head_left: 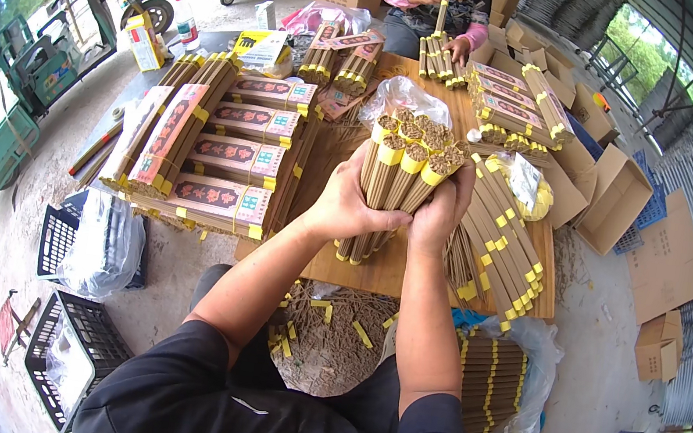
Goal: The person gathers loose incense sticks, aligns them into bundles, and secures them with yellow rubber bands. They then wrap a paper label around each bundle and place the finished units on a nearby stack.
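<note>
My left hand (346, 203) and my right hand (438, 213) together clasp a cluster of several brown incense-stick bundles (398, 175) with yellow bands, held upright over the wooden table (374, 272). Their ends fan out toward the top. Left of my hands lie stacked wrapped packs (231, 156) with pink patterned labels. To the right, loose banded bundles (503, 238) lie in a slanting row.
Across the table a person in a pink-sleeved top (438, 3) holds more bundles. Cardboard boxes (614, 201) sit on the right, black crates (71, 346) with plastic bags on the left, a bag of sticks (496, 384) by my knee, and loose sticks (329, 338) on the floor.
</note>
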A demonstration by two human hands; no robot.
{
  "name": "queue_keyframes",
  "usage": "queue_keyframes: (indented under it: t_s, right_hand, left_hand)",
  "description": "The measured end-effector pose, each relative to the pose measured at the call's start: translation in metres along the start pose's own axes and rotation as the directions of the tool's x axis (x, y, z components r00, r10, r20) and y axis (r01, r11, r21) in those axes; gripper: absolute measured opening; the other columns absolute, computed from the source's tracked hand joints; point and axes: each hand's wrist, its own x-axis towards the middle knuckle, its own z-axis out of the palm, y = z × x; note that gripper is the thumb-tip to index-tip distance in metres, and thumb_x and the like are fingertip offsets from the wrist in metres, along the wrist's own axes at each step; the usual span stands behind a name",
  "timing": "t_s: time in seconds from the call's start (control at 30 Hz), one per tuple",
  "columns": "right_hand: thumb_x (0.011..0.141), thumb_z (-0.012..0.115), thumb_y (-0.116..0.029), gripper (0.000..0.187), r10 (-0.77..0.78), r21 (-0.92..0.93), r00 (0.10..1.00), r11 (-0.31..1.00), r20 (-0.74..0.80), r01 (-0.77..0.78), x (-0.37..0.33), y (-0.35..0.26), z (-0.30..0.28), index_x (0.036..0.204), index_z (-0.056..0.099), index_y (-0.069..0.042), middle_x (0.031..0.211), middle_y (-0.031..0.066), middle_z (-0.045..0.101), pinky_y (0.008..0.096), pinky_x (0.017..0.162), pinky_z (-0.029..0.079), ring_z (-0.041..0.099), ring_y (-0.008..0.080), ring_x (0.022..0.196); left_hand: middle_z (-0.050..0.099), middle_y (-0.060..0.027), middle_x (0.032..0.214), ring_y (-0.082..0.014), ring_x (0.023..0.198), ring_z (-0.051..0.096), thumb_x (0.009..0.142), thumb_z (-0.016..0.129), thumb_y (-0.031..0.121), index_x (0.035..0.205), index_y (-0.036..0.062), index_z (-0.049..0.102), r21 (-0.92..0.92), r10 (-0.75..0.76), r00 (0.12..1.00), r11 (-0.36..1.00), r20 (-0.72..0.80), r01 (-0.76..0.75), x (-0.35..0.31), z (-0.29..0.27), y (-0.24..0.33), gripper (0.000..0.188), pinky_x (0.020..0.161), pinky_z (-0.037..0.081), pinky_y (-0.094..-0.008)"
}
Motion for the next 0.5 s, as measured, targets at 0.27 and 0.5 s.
queue_keyframes:
  t_s: [0.27,0.5]
  right_hand:
    - [0.088,0.041,0.000,0.037,-0.067,-0.021,0.997,0.997,0.034,0.068,0.003,0.000,-0.007,0.120,0.058,0.001,0.101,0.0027,0.062,0.0275,0.083,0.045,0.054,0.0085,0.087]
    - [0.090,0.040,0.002,0.036,-0.100,-0.094,0.995,0.990,0.021,0.102,0.004,-0.003,-0.002,0.122,0.057,0.002,0.100,0.0038,0.063,0.0281,0.083,0.047,0.056,0.0096,0.087]
  left_hand:
    - [0.060,-0.0097,0.133,-0.0193,0.123,0.058,0.062,0.097,0.020,0.142,0.0000,0.046,-0.117,0.049,0.999,0.992,0.020,-0.046,0.003,0.000,-0.010,0.097,0.109,0.045,-0.0372]
    - [0.064,-0.0113,0.130,-0.0194,0.120,0.062,0.061,0.095,0.020,0.144,0.0007,0.047,-0.146,0.006,1.000,0.989,-0.009,-0.008,0.003,0.003,-0.009,0.098,0.107,0.047,-0.0370]
